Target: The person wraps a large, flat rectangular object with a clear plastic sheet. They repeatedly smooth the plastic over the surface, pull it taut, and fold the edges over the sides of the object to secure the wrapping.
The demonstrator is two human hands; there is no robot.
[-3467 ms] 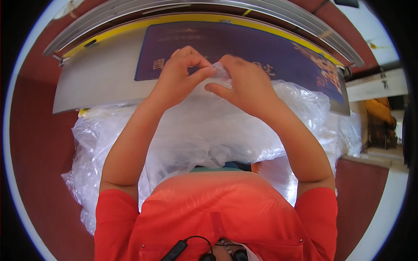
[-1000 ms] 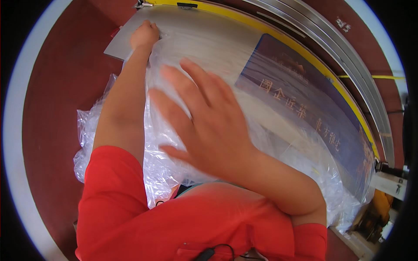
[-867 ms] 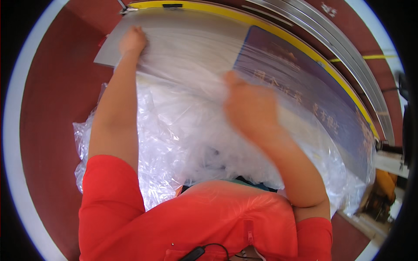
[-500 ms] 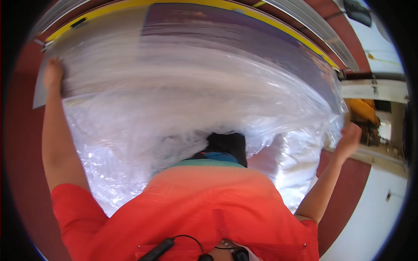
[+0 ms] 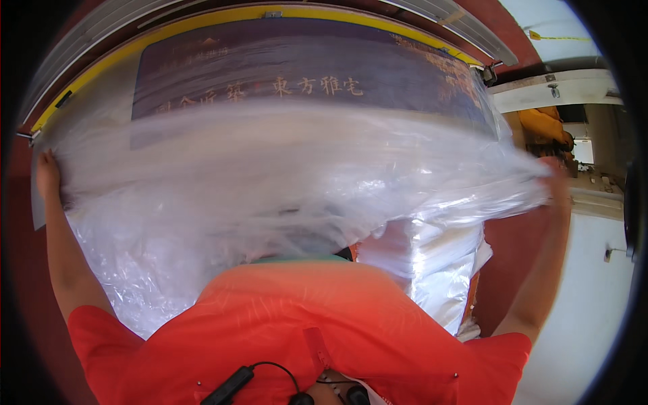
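A wide sheet of clear plastic film [image 5: 270,162] stretches between my hands, wrinkled and partly blurred. Behind its upper part shows a printed panel [image 5: 310,50], dark purple with gold lettering. At the far left, my left hand [image 5: 48,174] is closed on the film's left edge, beside a pale grey edge strip; its fingertips are partly hidden. My right hand [image 5: 555,174], smeared by motion, grips the film's gathered right corner and pulls it out past the panel's right end. Loose film hangs down in front of my body.
A yellow bar [image 5: 223,18] runs along the panel's far edge, with metal rails [image 5: 466,20] beyond it. More shiny film [image 5: 439,270] lies low at right over a reddish floor [image 5: 516,250]. A white ledge [image 5: 540,91] and an orange thing [image 5: 543,125] are at the right.
My right hand has moved outward and up, drawing the film's corner taut. The left hand now appears lower and farther left, and more of the panel's lettering shows as the view has shifted.
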